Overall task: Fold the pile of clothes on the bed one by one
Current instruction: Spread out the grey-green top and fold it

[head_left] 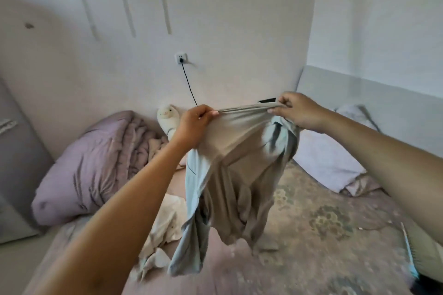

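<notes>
I hold a beige-grey garment (236, 151) up in the air over the bed (311, 246). My left hand (195, 127) grips its top edge at the left, and my right hand (298, 110) pinches the same stretched edge at the right. A pale blue garment (191, 199) hangs tangled with it, draped down the left side and showing again near my right hand. The lower ends of both dangle just above the bedsheet. A crumpled white garment (167, 220) lies on the bed below my left forearm.
A lilac quilt (96, 165) is bunched at the left near the headboard. A white plush toy (167, 117) leans on the wall under a socket with a black cable (189, 84). A pale pillow (330, 158) lies at the right. A dark phone (267, 100) sits behind the garment.
</notes>
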Motion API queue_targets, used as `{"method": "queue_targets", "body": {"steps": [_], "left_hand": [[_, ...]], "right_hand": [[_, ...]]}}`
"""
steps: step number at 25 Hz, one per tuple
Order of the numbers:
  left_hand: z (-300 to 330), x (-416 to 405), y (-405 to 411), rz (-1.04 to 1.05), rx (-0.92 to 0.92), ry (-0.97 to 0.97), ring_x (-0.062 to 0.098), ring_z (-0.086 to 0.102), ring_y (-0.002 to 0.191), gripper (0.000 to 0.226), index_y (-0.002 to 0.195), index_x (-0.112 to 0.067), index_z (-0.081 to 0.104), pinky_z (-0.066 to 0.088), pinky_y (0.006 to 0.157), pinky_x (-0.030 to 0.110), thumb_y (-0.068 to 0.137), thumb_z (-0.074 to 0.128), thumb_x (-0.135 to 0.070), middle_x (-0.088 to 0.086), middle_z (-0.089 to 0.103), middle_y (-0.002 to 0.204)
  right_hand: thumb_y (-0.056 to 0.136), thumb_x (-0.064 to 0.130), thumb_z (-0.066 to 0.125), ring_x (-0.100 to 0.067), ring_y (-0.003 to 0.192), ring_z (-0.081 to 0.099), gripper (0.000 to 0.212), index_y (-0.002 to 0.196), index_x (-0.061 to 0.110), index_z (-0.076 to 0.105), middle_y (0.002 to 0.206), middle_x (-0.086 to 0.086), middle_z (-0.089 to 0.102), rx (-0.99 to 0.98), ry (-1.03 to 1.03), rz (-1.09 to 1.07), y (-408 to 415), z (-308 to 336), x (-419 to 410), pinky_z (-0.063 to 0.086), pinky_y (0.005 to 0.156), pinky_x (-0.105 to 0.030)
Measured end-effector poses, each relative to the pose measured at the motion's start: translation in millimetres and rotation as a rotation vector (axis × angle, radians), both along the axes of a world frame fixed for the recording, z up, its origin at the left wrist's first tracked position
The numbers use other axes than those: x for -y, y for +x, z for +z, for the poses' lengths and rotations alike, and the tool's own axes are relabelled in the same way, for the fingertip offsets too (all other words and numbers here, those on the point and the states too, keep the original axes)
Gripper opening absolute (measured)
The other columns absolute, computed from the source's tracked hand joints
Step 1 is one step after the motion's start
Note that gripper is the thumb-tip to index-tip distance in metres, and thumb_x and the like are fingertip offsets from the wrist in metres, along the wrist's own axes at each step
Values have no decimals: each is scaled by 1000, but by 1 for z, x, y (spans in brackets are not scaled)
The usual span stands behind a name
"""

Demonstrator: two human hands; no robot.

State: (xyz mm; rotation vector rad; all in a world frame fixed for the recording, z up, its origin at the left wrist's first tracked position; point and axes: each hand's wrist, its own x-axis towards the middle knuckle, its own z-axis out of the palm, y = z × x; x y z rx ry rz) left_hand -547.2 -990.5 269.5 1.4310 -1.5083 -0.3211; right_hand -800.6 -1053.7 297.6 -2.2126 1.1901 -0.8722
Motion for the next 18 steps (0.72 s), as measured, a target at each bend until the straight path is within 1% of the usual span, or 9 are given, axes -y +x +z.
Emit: {"method": "queue_targets", "body": {"steps": [2, 4, 6, 8, 10, 13, 15, 16, 18], "left_hand": [[29, -5, 7, 78, 5, -85, -4, 46, 65, 10, 84, -15, 64, 36, 61, 6, 92, 60, -19, -13, 56, 70], [51, -13, 12, 138, 12, -151, 0, 44, 63, 12, 82, -16, 64, 36, 60, 9, 92, 61, -22, -10, 55, 68], [65, -22, 14, 168, 22, -200, 7, 44, 66, 13, 83, -15, 64, 35, 59, 10, 93, 60, -22, -7, 55, 69], [72, -30, 15, 193, 36, -217, 11, 45, 70, 13, 82, -16, 63, 35, 59, 10, 92, 60, -22, -6, 55, 69], [74, -36, 20, 197, 35, -218, 11, 46, 71, 12, 81, -17, 63, 35, 59, 10, 92, 61, -22, -8, 55, 69], [73, -47, 28, 167, 35, -196, 11, 45, 65, 14, 78, -18, 62, 36, 59, 17, 92, 61, -21, -9, 54, 65], [71, -56, 30, 122, 9, -150, 11, 44, 56, 18, 74, -21, 60, 40, 57, 27, 92, 60, -21, -6, 52, 61], [69, -60, 29, 103, -16, -118, 12, 44, 51, 21, 72, -23, 59, 42, 54, 30, 93, 59, -22, -3, 50, 58], [65, -71, 23, 71, -38, -53, 11, 43, 41, 24, 71, -24, 55, 42, 45, 25, 95, 56, -24, -1, 47, 54]], "right_hand": [[83, 23, 72, -17, 71, 42, 28, 84, 12, 46, 78, -4, 49, -82, -131, 7, 7, 28, 0, 30, 61, -30], [82, 16, 70, -21, 74, 43, 28, 80, 16, 43, 78, -2, 49, -136, -228, -30, 11, 54, 0, 29, 63, -33], [81, 7, 63, -23, 74, 43, 29, 74, 20, 38, 73, 0, 46, -123, -282, -96, 13, 76, -3, 28, 62, -34], [79, 5, 62, -23, 74, 43, 30, 70, 21, 38, 72, 0, 46, -73, -320, -133, 17, 93, -8, 28, 61, -33], [77, 7, 65, -23, 72, 44, 28, 70, 19, 41, 73, -1, 48, -34, -343, -134, 20, 101, -14, 29, 61, -32], [76, 15, 69, -23, 70, 45, 20, 76, 14, 49, 72, -1, 51, -47, -373, -126, 20, 105, -25, 30, 61, -32], [79, 21, 70, -25, 74, 47, 21, 80, 13, 51, 77, -4, 54, -136, -417, -124, 20, 109, -35, 30, 62, -32], [80, 24, 70, -26, 77, 48, 22, 81, 12, 52, 80, -6, 55, -200, -421, -120, 19, 110, -38, 31, 63, -32], [81, 36, 71, -25, 74, 47, 32, 79, 10, 52, 79, -7, 54, -342, -329, -88, 17, 112, -45, 31, 61, -32]]}}
